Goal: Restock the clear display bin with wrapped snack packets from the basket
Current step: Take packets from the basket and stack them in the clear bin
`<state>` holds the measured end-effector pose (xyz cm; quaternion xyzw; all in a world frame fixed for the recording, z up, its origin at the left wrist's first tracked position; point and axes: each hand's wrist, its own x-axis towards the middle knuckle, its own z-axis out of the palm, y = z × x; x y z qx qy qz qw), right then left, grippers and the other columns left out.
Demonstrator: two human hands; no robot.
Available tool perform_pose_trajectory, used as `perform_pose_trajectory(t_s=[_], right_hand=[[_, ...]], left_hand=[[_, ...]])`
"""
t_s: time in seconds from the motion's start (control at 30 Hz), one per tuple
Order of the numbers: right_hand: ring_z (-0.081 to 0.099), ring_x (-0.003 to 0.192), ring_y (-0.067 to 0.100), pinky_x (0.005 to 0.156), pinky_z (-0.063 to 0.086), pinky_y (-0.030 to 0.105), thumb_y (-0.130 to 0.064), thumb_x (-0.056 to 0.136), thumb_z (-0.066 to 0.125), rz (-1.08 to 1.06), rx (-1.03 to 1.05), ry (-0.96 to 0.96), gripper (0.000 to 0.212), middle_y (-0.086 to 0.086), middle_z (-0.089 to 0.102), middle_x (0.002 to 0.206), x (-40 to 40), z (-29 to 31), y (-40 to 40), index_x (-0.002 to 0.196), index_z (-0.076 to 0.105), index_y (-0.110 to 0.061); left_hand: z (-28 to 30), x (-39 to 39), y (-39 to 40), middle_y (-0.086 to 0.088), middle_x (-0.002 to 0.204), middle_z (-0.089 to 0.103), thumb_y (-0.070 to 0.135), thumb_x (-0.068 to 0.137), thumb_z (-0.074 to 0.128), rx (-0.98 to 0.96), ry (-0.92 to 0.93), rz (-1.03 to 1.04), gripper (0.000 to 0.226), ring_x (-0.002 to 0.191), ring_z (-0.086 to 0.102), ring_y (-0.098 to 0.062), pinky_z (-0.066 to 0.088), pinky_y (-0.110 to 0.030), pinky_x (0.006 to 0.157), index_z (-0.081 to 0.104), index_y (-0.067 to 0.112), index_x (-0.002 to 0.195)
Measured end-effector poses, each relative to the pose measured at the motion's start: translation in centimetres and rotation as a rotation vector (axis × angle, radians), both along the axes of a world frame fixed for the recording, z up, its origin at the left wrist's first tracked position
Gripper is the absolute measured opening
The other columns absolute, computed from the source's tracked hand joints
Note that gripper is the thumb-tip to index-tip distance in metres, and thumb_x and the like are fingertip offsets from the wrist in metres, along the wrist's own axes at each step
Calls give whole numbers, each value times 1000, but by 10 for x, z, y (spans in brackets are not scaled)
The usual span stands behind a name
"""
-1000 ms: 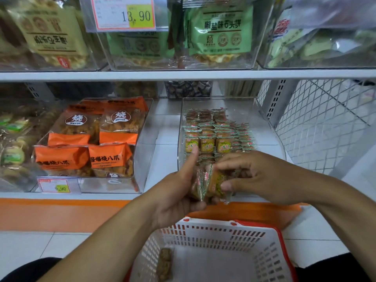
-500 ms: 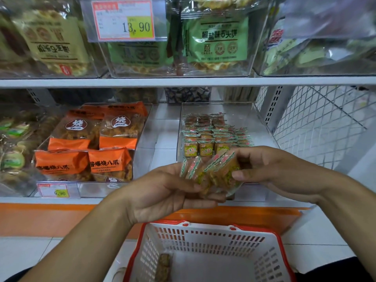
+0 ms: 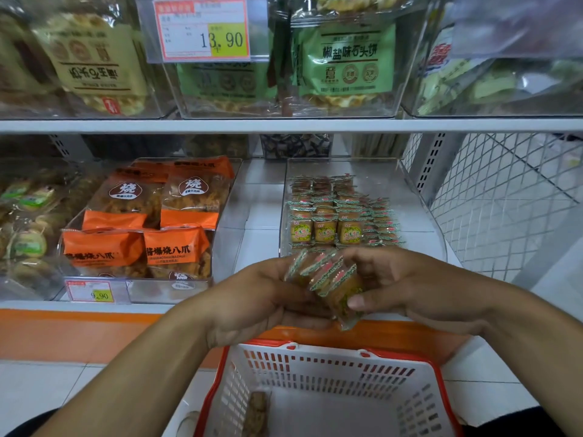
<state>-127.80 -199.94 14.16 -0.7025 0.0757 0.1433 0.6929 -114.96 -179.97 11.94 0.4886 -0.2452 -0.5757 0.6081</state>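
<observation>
So, hands: left hand [image 3: 262, 298] and right hand [image 3: 407, 282] both pinching a fanned stack of small green-edged wrapped snack packets [image 3: 328, 279]
risk: loose grip, packets probably slip into the white plastic basket with red rim [image 3: 438, 383], missing the clear plastic display bin [image 3: 419, 197]

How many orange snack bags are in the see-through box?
4 show clearly: two in front, two behind. An orange edge at the back hints at more hidden ones.

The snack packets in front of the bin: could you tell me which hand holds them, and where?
Both hands: the left hand cups the fanned snack packets from below, and the right hand pinches their right end.
</observation>
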Motion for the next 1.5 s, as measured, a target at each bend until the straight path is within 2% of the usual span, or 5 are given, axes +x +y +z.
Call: perform_pose_trajectory(t_s=[0.13,0.53,0.87,1.23,1.5], right_hand=[[66,115,34,84,61,35,6,78,65,-177,225,-21,56,22,66,128,2,4,-2,132,59,-6],[66,111,31,96,55,44,-3,82,63,-252,285,-143,49,20,65,130,7,5,0,131,59,-2],[67,117,30,93,59,43,-12,84,65,-339,433,-72,48,19,69,125,11,-5,10,132,61,-5],[68,113,24,95,55,38,-14,86,60,-367,480,-201,60,9,69,129,19,-20,28,143,51,-27],[56,123,0,103,49,28,-24,96,64,-316,-487,-487,55,-17,55,137,11,-31,45,138,39,-49]], left_hand=[[2,2,-4,-21,113,74,13,97,57,-32,-72,212,30,101,74,-37,62,-39,82,59,9,127],[-8,5,-10,-1,83,71,50,74,74,-14,-399,519,40,69,58,-10,51,-19,63,82,16,92],[-22,-1,-15,-11,103,79,5,87,73,-31,-418,564,21,101,75,-25,55,-38,94,70,11,107],[-22,-26,-44,-10,91,71,14,105,43,-113,-22,778,21,88,63,-22,48,-32,80,63,8,101],[-13,-23,-41,-25,125,69,57,102,32,-160,535,461,69,105,73,-38,62,-50,80,69,4,127]])
